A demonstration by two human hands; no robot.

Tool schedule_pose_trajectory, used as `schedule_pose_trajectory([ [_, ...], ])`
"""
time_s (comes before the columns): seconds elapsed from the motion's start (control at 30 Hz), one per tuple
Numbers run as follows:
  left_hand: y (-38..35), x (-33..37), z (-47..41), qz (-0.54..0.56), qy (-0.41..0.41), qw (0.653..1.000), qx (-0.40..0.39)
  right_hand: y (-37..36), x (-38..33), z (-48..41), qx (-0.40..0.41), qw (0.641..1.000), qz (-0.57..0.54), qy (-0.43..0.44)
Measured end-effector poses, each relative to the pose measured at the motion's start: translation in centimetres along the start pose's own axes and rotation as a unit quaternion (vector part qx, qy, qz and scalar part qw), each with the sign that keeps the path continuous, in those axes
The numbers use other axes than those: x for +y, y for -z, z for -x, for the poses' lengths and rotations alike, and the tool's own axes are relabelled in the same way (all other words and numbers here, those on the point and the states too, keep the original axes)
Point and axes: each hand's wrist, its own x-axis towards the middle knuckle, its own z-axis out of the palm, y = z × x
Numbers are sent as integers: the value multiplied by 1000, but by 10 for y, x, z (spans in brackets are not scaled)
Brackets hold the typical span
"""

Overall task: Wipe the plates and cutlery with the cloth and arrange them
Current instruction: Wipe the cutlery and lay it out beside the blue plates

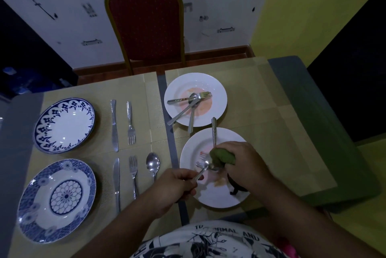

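**Wiping a spoon over the near plate**

I have the spoon (205,166) at the 9 o'clock side of the near plate (217,197), over its smeared middle. I judge it is held there so that anything rubbed off lands on a plate not yet wiped.

My left hand (177,186) comes in from 7 o'clock. Its fingers are curled tight round the handle and steady it. My right hand (246,163) comes from 4 o'clock, fingers closed round the bunched cloth (222,156), which is pressed onto the spoon's bowl. I cannot tell whether the spoon touches the plate.

A second handle (214,130) pokes out from under the cloth toward 12 o'clock.

At 12 o'clock of the near plate sits the far plate (217,94), stained, with crossed cutlery on it.

Off at 9 o'clock, two blue plates (64,126) have knives (114,128), forks (131,126) and a clean spoon (153,162) laid straight beside them. That side looks done to me.
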Motion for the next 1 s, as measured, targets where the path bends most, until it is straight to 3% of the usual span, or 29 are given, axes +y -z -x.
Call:
schedule_pose_trajectory([
  [0.3, -3, -9, -3, 79, 32, 996, 33, 21, 1, 6, 44, 998, -30, -27],
  [0.53, 8, 10, 0, 47, -25, 996, 69, 21, -14, 8, 42, 998, -40, -36],
  [0.67, 21, 24, -1, 28, -46, 994, 93, 20, -27, 5, 38, 998, -54, -4],
  [0.8, 31, 26, -5, 114, -79, 984, 112, 16, -44, -2, 28, 997, -56, 44],
  [1.0, 42, 11, -8, 141, -104, 975, 139, -9, -53, -11, -28, 994, -22, 107],
])
